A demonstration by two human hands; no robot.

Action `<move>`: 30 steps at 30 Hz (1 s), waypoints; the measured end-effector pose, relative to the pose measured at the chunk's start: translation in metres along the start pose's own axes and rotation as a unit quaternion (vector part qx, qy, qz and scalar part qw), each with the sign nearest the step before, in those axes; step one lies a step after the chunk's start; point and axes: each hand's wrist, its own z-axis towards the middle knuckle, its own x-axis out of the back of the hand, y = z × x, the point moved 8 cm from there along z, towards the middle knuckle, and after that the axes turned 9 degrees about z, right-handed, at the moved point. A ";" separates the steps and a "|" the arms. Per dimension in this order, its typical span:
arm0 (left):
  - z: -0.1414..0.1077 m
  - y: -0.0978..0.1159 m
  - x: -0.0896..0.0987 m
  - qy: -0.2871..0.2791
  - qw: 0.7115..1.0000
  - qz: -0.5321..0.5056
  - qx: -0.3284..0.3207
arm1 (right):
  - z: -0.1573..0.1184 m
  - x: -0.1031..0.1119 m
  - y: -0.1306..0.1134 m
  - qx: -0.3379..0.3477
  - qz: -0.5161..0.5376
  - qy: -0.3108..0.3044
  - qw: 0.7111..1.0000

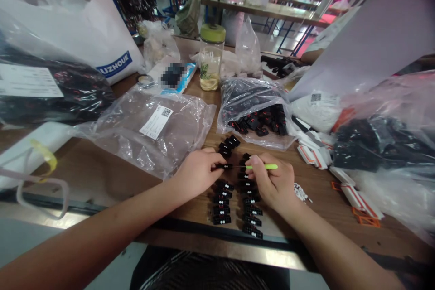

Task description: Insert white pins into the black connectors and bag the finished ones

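Note:
My left hand (200, 170) pinches a small black connector (224, 166) between thumb and fingertips. In my right hand (273, 181) is a tool with a yellow-green handle (271, 166), and its thin shaft points left at the connector. Whether the tip touches the connector is too small to tell. Two columns of black connectors with white dots stand on the wooden table, one below my left fingertips (221, 210) and one beside my right hand (252, 221). Small white pieces (301, 192) lie in a pile just right of my right hand.
An open plastic bag of black connectors (261, 118) lies ahead, with a flat clear bag (176, 131) to its left. Behind them stands a green-lidded bottle (211, 59). White and orange parts (360, 199) and a large filled bag (374, 145) are at right.

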 end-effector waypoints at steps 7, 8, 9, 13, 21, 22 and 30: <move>0.000 -0.011 -0.004 0.003 0.998 -0.060 0.007 | 0.000 -0.002 0.001 -0.010 0.003 0.012 1.000; 0.001 -0.011 -0.004 0.004 0.998 -0.063 0.009 | 0.000 -0.001 0.000 -0.007 0.001 0.014 1.000; 0.001 -0.011 -0.004 0.004 0.998 -0.065 0.011 | 0.000 -0.001 0.000 -0.006 -0.002 0.015 1.000; 0.002 -0.009 -0.003 0.007 0.998 -0.061 0.007 | 0.000 -0.002 0.001 -0.010 0.003 0.008 1.000; 0.002 -0.007 -0.002 0.004 0.998 -0.058 0.010 | 0.001 -0.007 -0.001 -0.006 -0.017 -0.014 1.000; 0.002 -0.007 -0.002 0.003 0.998 -0.059 0.011 | 0.001 -0.008 -0.003 -0.004 -0.026 -0.022 0.999; 0.003 -0.007 -0.003 -0.008 0.998 -0.054 0.014 | 0.008 -0.020 -0.023 0.046 -0.090 -0.081 0.992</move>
